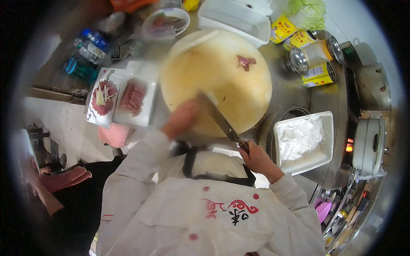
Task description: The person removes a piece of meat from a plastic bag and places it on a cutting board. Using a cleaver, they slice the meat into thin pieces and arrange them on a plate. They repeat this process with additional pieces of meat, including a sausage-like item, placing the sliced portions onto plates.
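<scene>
My right hand [258, 161] grips the handle of a kitchen cleaver [221, 118]. Its blade slants up and to the left across the near part of a round cutting board [192, 73]. Close to the blade's far end is my left hand [184, 116], over the board's near left edge. The left fingers are blurred, and whether they touch the blade or hold anything is unclear. A small pale piece [212, 98] lies beside the blade's far end. Toward the board's far right rests a scrap of dark red meat [246, 62].
Left of the board are a plate of sliced meat [133, 97] and a plate of meat with pale strips [104, 97]. A white bin [304, 144] stands right, near yellow cans [318, 75]. Behind is a plastic container [235, 22]. Another person's arm [45, 192] shows at left.
</scene>
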Motion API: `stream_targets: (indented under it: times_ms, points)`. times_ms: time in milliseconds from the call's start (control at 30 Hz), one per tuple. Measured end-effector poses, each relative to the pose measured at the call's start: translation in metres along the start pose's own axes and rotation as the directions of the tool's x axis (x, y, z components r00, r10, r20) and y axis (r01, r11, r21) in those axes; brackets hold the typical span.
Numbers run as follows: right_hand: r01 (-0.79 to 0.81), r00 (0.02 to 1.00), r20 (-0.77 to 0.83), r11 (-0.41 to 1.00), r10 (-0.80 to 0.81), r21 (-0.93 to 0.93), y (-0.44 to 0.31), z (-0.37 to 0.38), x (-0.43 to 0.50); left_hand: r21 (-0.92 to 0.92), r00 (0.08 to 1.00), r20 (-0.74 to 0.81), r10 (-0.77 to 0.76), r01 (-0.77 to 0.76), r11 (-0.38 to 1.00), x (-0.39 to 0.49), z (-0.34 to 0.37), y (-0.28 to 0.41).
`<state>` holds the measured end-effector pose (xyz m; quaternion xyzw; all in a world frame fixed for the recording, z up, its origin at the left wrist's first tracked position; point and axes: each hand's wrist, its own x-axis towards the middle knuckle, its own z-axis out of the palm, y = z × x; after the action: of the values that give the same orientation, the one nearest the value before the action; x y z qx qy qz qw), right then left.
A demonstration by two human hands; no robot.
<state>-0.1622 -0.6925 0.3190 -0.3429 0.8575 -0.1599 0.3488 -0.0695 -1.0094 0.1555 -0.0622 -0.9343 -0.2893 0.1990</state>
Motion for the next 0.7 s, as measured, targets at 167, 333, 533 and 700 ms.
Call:
stream_targets:
  times_ms: [167, 333, 533, 700]
  points:
    - [0.08, 0.995, -0.063, 0.994, -0.075, 0.075, -0.003, -0.002, -0.006, -0.02, 0.997, 0.055, -0.058, 0.059, 0.998, 0.007, -0.011, 0.01]
    - [-0.054, 0.998, -0.029, 0.998, 0.055, 0.024, -0.002, -0.001, -0.002, 0.0, 0.995, 0.056, -0.08, 0.08, 0.997, 0.007, -0.019, 0.016]
    - [0.109, 0.994, -0.027, 0.991, -0.107, 0.072, 0.004, 0.0, -0.004, 0.079, 0.954, 0.196, -0.226, 0.214, 0.974, 0.004, -0.012, 0.019]
    - [0.089, 0.995, -0.045, 0.993, -0.086, 0.08, 0.0, 0.0, -0.008, -0.068, 0.987, 0.023, -0.156, 0.157, 0.985, -0.004, -0.007, 0.013]
